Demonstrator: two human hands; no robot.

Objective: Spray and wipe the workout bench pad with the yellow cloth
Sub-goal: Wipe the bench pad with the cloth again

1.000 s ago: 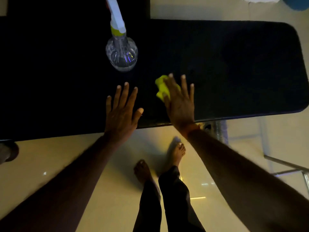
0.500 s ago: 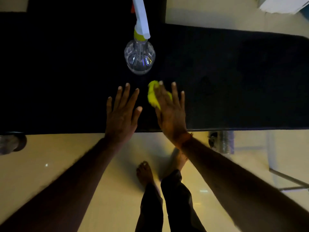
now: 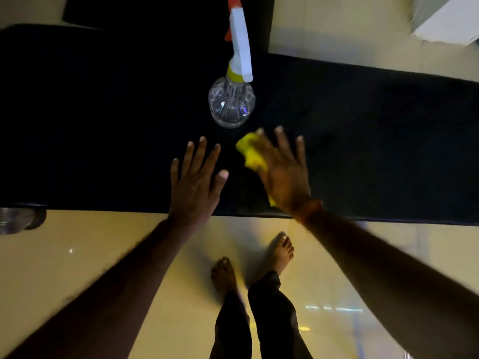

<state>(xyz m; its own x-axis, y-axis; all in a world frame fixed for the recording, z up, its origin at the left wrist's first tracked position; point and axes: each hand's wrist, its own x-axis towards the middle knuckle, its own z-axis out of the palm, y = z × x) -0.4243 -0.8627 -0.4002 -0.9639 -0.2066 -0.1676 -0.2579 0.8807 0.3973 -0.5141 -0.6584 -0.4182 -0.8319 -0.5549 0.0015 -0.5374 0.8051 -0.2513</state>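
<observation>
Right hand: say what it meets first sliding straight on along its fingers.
Probably the spray bottle: the right hand, pressing the yellow cloth, points toward its right edge and might only graze it.

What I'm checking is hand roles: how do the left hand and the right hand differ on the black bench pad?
The left hand rests bare on the black bench pad; the right hand presses the crumpled yellow cloth. The right hand's wrist shows an orange band; the left hand's shows none. Both lie flat, fingers straight.
</observation>
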